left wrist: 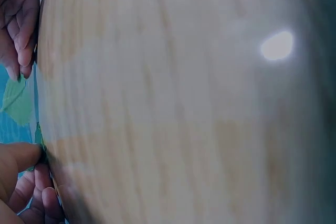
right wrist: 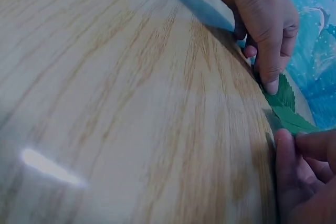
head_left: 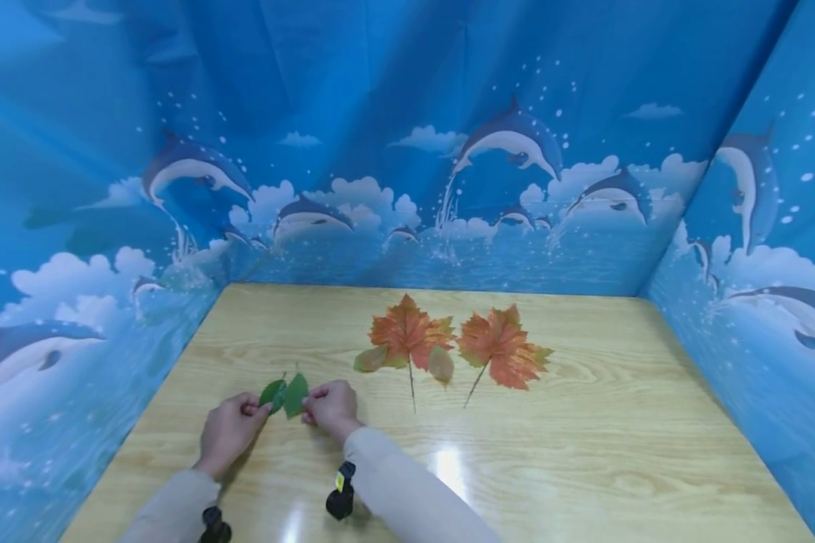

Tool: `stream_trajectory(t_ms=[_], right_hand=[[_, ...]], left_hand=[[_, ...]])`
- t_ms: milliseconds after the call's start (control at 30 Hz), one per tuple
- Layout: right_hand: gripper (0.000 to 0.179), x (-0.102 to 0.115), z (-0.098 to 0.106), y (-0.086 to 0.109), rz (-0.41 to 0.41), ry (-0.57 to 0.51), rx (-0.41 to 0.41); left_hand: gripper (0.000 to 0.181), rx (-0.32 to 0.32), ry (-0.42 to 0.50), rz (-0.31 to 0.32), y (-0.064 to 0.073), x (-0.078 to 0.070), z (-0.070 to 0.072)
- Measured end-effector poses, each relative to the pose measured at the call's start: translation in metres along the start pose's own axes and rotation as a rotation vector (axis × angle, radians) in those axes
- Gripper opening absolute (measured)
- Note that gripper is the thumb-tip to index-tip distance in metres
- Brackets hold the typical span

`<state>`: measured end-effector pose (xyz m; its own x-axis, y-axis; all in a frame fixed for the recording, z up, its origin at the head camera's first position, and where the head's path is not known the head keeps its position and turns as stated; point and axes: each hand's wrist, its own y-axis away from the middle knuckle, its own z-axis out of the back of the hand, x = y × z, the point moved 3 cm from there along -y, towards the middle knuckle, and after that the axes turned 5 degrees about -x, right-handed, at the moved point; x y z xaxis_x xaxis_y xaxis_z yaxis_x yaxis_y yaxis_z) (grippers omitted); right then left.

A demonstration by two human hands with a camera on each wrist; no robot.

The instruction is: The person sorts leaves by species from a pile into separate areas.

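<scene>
Two green leaves are at the left of the wooden table in the head view. My left hand (head_left: 228, 431) pinches the left leaf (head_left: 272, 395) near its lower edge between thumb and fingers. The other leaf (head_left: 296, 394) is pinched at its right edge by my right hand (head_left: 333, 407). In the right wrist view the left hand's leaf (right wrist: 285, 93) lies close behind the right hand's leaf (right wrist: 292, 120); whether they touch I cannot tell. The left wrist view shows the right hand's leaf (left wrist: 18, 103) at the far left, and only a sliver of the other.
Right of my hands lie two orange-red maple leaves (head_left: 407, 329) (head_left: 502, 345) with dark stems. Two small brownish-green leaves (head_left: 370, 359) (head_left: 441, 365) lie by the left maple leaf. A blue dolphin-print curtain (head_left: 380, 249) borders the wooden table (head_left: 584, 452) at the back and sides.
</scene>
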<state>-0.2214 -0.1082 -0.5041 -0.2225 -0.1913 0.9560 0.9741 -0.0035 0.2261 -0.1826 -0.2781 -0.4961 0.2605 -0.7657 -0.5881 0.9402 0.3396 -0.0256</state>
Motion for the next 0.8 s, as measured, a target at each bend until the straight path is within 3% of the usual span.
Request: stream_trajectory(t_ms=[300, 433, 800], right_hand=[[0.015, 0.002, -0.0043, -0.001, 0.094, 0.236, -0.014], [0.013, 0.0036, -0.0031, -0.0006, 0.106, 0.284, -0.028], [0.011, 0.0035, -0.0015, -0.0034, 0.059, 0.178, 0.034]], left_hand=[[0.016, 0.009, -0.015, 0.011, -0.0003, 0.0008, -0.0003], [0.016, 0.017, -0.006, 0.008, -0.0004, -0.0006, 0.0002], [0.015, 0.02, -0.006, 0.031, -0.002, 0.0, -0.0023]])
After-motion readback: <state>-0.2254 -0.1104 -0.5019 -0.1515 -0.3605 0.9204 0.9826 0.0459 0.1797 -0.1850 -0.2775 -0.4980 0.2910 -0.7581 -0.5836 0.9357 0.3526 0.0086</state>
